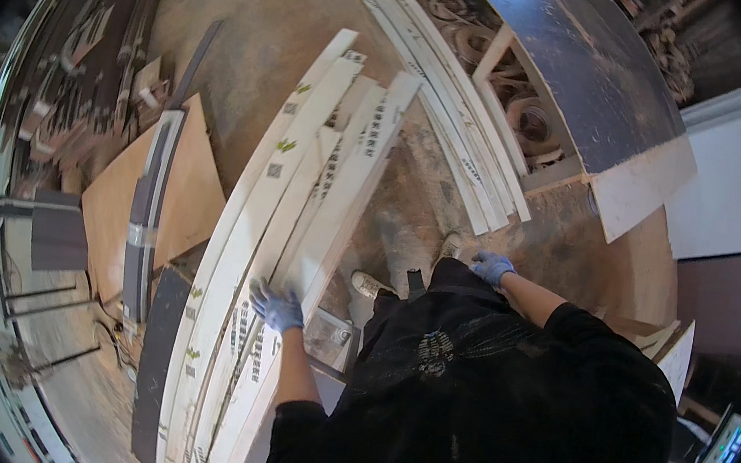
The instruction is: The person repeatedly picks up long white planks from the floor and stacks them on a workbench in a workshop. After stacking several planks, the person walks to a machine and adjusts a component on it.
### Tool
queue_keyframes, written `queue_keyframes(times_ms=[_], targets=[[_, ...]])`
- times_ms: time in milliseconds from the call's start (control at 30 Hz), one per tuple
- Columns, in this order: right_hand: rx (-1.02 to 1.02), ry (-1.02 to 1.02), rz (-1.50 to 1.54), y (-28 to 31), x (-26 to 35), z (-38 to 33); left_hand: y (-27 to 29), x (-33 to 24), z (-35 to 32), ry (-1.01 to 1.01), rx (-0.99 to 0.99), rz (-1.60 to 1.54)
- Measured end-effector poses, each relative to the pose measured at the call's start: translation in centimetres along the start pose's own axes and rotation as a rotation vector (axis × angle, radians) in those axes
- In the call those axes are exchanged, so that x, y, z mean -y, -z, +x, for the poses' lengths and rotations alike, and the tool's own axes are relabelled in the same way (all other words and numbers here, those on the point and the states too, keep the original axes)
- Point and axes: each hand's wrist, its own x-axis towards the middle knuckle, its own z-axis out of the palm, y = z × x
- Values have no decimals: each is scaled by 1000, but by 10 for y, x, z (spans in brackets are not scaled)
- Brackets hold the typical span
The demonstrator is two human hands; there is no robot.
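My left hand (pixel 278 306), in a blue-grey work glove, lies with spread fingers on a stack of long white boards (pixel 335 218). The boards carry printed marks and run side by side away from me, their far ends uneven. Nothing is gripped in that hand. My right hand (pixel 491 268), gloved the same way, hangs beside my right leg with loosely parted fingers and holds nothing I can see.
More long white strips (pixel 456 140) lie on the floor ahead. Right of them stands a dark-topped panel (pixel 585 64) over a bin of coiled edging (pixel 531 126). A plywood sheet (pixel 195 191), dark strips (pixel 144 241) and stacked brown boards (pixel 96 59) are at left.
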Motion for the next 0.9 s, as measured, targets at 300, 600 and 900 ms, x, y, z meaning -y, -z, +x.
queue_keyframes(times_ms=[300, 600, 900], targets=[[56, 19, -162, 45, -166, 17, -52, -240, -111, -415, 385, -157], [28, -265, 224, 104, -231, 95, -153, -427, -133, -639, 958, -148], [56, -444, 222, 45, -297, 233, -284, -478, -149, -714, 1375, 137]])
